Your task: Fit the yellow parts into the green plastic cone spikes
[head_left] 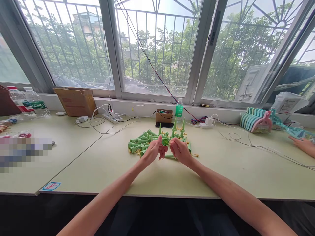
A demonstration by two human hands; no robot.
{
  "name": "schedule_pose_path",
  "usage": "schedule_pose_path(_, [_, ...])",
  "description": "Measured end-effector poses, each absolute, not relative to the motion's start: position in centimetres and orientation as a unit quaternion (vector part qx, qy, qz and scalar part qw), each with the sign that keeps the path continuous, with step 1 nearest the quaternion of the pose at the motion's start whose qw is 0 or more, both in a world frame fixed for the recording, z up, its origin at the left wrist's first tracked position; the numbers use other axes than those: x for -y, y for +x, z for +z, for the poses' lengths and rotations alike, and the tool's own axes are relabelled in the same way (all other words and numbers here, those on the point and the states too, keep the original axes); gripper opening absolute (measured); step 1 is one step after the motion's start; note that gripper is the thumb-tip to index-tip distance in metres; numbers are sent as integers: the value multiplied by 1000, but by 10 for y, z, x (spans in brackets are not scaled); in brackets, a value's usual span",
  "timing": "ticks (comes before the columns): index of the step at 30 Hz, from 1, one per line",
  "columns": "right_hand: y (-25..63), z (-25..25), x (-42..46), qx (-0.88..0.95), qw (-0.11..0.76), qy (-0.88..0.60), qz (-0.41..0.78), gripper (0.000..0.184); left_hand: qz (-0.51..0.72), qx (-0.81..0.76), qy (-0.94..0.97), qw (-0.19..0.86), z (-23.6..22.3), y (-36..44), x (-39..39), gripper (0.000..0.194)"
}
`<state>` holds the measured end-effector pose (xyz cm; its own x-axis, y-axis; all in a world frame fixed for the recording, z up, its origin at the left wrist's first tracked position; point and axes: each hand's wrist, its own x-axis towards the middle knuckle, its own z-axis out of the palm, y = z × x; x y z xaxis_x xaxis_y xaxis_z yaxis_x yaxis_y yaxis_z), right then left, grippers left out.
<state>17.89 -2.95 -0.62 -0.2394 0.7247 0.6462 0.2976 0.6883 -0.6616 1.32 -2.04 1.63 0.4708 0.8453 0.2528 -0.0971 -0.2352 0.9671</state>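
Observation:
My left hand (156,149) is wrapped round a green plastic watering spike (165,142), whose round open end faces me. Close against its right side, my right hand (181,151) has thumb and fingers pinched together. What sits in that pinch is too small to make out. Behind both hands lies a heap of similar green spikes (137,144), many with small yellow valves. A few spikes (174,127) stand upright, points up, at the back of the heap. One yellow valve (196,155) sticks out at the heap's right edge.
Behind the heap are a small brown box (164,116), a dark phone (164,125) and a green-labelled bottle (179,109). White cables (258,149) cross the table right. Hangers (256,119) and another person's hand (302,144) are far right. A cardboard box (76,103) stands left.

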Motion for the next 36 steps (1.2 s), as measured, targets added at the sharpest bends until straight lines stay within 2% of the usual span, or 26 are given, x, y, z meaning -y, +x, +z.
schedule_pose_path(13, [180,-8,28,768,509,-317,224,35,402,-254,685,552,15,8,17,51])
schedule_pose_path(25, [181,-9,24,735,513,-358,261,40,376,-282,774,424,5,4,16,34])
schedule_pose_path(36, [181,-6,23,736,509,-376,241,42,393,-285,791,372,7,7,17,30])
